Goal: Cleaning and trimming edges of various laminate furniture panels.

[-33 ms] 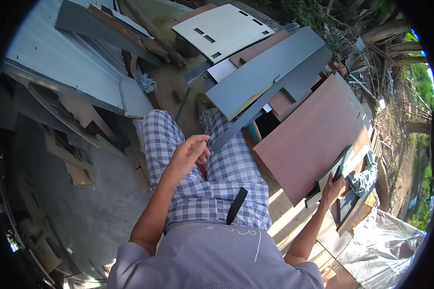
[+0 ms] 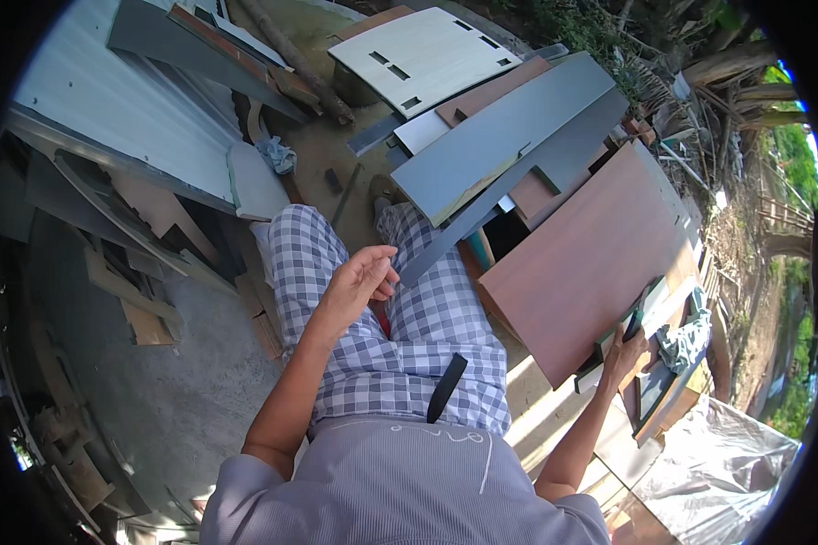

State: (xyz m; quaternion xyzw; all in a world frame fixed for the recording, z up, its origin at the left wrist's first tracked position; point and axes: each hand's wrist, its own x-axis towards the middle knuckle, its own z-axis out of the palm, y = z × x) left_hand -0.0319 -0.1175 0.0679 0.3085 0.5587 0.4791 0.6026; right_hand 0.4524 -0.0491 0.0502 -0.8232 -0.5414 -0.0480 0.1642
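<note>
My left hand point(image 2: 359, 283) is held over my lap, its fingers curled in; whatever may be between them is hidden. Close to its fingertips is the narrow end of a dark grey strip point(image 2: 436, 247), which slants down from the stack of panels. Off to the right, my right hand point(image 2: 625, 352) has its fingers around a small dark object point(image 2: 633, 322) whose kind I cannot make out. Just beside that hand lies a crumpled light blue cloth point(image 2: 686, 336), on top of stacked board pieces. A large reddish-brown panel point(image 2: 582, 263) rests between my legs and that hand.
A long grey board point(image 2: 509, 136) lies across the stack ahead, with a white slotted panel point(image 2: 427, 59) beyond it. At left are a corrugated sheet point(image 2: 127, 100) and wood offcuts point(image 2: 150, 318). Clear plastic sheeting point(image 2: 718, 463) covers the lower right. Dry brush borders the far right.
</note>
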